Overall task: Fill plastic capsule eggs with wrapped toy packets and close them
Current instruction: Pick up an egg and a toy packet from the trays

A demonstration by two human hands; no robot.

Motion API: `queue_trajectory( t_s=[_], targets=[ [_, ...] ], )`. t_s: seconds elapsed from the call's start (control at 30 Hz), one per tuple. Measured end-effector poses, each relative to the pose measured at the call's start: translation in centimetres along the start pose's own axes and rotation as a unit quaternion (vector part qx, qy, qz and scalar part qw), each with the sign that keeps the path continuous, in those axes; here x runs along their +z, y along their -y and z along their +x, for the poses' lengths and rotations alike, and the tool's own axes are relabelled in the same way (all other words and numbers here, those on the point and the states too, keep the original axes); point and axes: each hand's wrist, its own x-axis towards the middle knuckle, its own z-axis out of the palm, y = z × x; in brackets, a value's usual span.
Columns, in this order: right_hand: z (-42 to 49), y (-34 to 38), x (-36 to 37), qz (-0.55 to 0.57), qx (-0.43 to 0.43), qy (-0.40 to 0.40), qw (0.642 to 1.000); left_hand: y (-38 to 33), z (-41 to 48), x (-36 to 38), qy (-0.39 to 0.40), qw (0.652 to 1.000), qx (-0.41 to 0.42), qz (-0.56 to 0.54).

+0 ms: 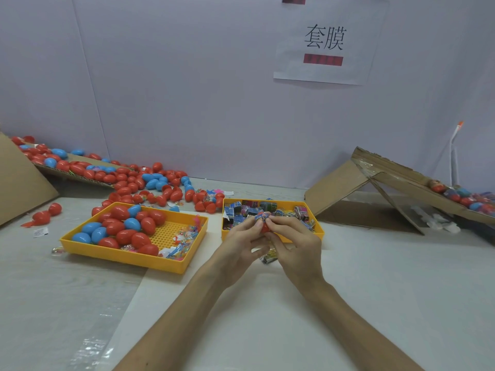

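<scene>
Head camera looks down at a pale table (375, 277) where two bare forearms reach in from six o'clock and meet near the middle. The left hand (241, 245) has its fingers curled round a red egg (265, 228), mostly hidden between the two hands. The right hand (297, 242) pinches a printed packet (261, 216) between thumb and forefinger, right at the top of the egg, where the left fingertips also touch it. Whether the egg is one half or a whole shell cannot be told.

Just behind the hands, at twelve o'clock, sits a yellow tray of packets (318, 231). At ten o'clock from the hands, a second yellow tray (128, 259) holds red and blue eggs (120, 226) and a few small clear-wrapped toys (184, 236). Beyond it, a loose heap of eggs (150, 180) spreads toward nine o'clock, up to a cardboard sheet (21, 180). One spare packet (269, 256) lies on the table beneath the hands. At two o'clock stands a cardboard ramp (337, 191), with more eggs (466, 199) at its far right end. A paper sign (324, 41) hangs on the wall at one o'clock.
</scene>
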Motion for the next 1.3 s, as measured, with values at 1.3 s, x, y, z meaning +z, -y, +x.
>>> queue_trajectory(
  t_s=[1.3],
  targets=[
    [0.1,-0.16,0.15,0.088,0.102,0.042,0.99,0.07,0.18,0.3,-0.06,0.998,-0.018,-0.006]
  ],
)
